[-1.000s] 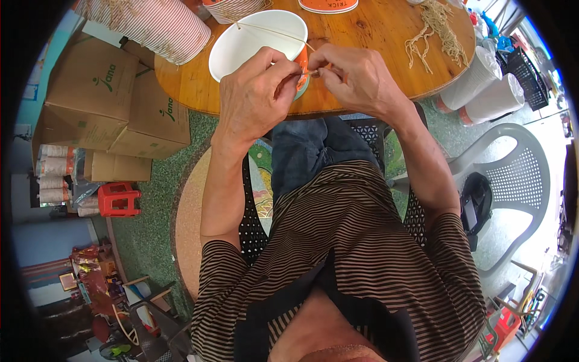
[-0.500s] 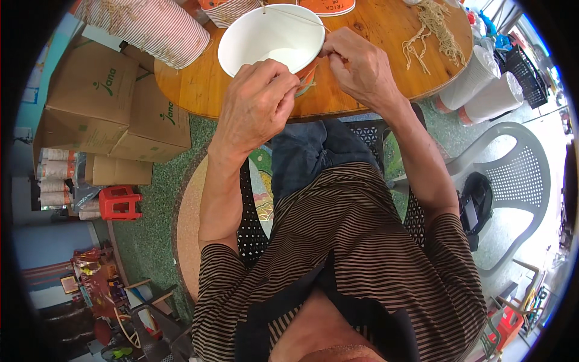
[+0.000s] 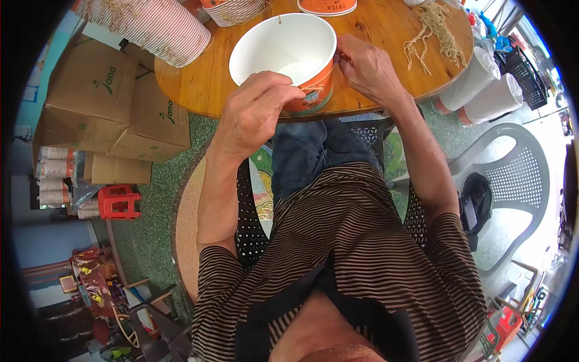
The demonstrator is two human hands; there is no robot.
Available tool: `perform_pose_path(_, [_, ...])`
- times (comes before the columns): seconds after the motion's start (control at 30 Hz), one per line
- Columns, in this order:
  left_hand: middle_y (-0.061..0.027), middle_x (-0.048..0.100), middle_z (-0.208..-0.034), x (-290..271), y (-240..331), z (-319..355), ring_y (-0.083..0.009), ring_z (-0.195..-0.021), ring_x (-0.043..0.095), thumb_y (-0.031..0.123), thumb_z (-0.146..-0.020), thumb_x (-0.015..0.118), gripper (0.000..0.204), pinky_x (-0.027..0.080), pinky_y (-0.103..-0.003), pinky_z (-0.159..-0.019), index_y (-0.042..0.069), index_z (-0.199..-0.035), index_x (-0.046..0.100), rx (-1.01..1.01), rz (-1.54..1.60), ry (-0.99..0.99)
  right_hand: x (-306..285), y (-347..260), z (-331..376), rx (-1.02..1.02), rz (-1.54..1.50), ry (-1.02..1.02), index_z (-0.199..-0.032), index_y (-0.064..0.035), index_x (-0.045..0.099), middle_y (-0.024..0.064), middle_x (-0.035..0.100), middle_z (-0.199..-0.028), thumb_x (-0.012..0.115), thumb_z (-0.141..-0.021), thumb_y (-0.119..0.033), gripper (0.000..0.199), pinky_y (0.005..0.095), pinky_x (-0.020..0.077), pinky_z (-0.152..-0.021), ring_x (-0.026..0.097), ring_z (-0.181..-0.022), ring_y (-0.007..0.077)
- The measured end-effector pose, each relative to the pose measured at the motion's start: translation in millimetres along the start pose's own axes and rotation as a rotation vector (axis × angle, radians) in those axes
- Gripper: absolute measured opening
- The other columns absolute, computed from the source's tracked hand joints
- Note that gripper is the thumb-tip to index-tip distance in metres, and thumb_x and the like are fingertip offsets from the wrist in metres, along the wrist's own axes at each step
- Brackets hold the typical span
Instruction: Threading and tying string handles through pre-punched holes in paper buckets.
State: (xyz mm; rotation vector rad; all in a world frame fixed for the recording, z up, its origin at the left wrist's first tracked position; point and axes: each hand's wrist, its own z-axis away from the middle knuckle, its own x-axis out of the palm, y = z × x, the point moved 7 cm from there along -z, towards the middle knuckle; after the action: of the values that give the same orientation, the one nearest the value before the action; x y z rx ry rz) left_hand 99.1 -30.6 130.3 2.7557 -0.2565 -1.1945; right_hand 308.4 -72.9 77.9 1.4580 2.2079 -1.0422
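A round paper bucket, white inside and orange outside [image 3: 286, 51], stands at the near edge of the brown varnished wooden table [image 3: 386, 30]. The left hand [image 3: 256, 108] bends its fingers at the bucket's near side; the right hand [image 3: 368, 66] curls its fingers at the right side. What either pinches cannot be told. Loose tan twisted cords [image 3: 443, 36] lie along the table's right edge.
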Motion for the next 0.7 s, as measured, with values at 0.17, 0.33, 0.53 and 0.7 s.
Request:
perform_pose_path(0.17, [-0.0091,0.069,-0.094,-3,-4,-2,-0.0236,-0.085,0.071,-0.013,-0.082,0.073,0.024,0.057,-0.033,-0.072,0.003,-0.1,0.074,-0.1,0.022,0.052,4,5,3,0.054,-0.096,-0.08,-0.1,-0.0032,0.069,0.0178,0.069,-0.093,0.059,-0.087,-0.005,0.016,0.0477,0.0552,-0.073,0.068,-0.086,0.0413])
perform_pose_path(0.33, [-0.0081,0.066,-0.094,-11,-11,-5,-0.0255,-0.084,0.07,-0.009,-0.085,0.073,0.021,0.057,-0.036,-0.069,0.005,-0.101,0.073,-0.213,-0.02,0.178,-5,-47,-3,-0.045,-0.24,-0.287,-0.101,-0.0038,0.069,0.0156,0.071,-0.095,0.064,-0.087,-0.008,0.015,0.0425,0.0559,-0.069,0.07,-0.081,0.0375])
perform_pose_path(0.53, [-0.0077,0.066,-0.1,-10,-12,-10,-0.0226,-0.087,0.071,-0.008,-0.087,0.073,0.025,0.057,-0.034,-0.072,0.006,-0.108,0.075,-0.289,-0.048,0.168,8,-68,6,-0.209,-0.293,-0.093,-0.104,-0.0041,0.074,0.0131,0.073,-0.094,0.065,-0.092,-0.007,0.015,0.0446,0.0578,-0.073,0.072,-0.084,0.0354])
perform_pose_path(0.7, [-0.0081,0.065,-0.099,-9,-9,-16,-0.025,-0.086,0.071,-0.005,-0.086,0.074,0.028,0.058,-0.037,-0.071,0.007,-0.111,0.076,-0.228,-0.06,0.065,9,-58,4,-0.179,-0.323,-0.103,-0.102,-0.0052,0.075,0.0135,0.074,-0.09,0.065,-0.093,-0.01,0.015,0.0437,0.0575,-0.071,0.072,-0.082,0.0355])
